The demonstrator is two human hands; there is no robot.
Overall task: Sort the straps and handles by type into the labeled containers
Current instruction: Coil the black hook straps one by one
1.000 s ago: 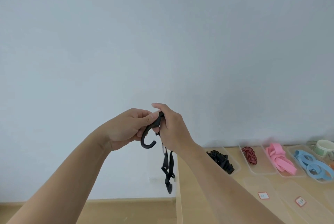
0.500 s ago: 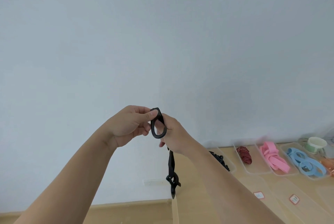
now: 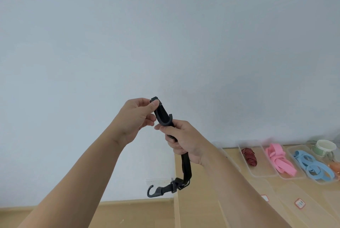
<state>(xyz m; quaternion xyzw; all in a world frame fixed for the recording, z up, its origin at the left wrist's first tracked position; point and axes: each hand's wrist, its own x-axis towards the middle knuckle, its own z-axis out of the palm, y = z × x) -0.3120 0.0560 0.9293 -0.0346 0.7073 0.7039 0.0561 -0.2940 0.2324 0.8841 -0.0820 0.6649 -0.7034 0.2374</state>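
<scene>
- Black strap (image 3: 186, 165): held up in the air before the pale wall (image 3: 165, 25), above the left edge of the wooden table (image 3: 198, 200).
- The left hand (image 3: 136, 117) pinches the top end of the upper hook (image 3: 163, 117) between thumb and fingers.
- The right hand (image 3: 184, 141) has its fingers curled round the webbing just below that hook.
- The lower hook (image 3: 152, 192) dangles free beneath the right hand.
- Clear containers (image 3: 265, 174) on the table hold a red striped strap (image 3: 249, 157), pink straps (image 3: 279, 159) and blue straps (image 3: 307, 167), each kind apart.

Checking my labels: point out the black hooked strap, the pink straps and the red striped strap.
black hooked strap (image 3: 186, 168), head view, on the hanging webbing.
pink straps (image 3: 277, 159), head view, middle of the bundle.
red striped strap (image 3: 249, 157), head view, middle of the coil.
</scene>
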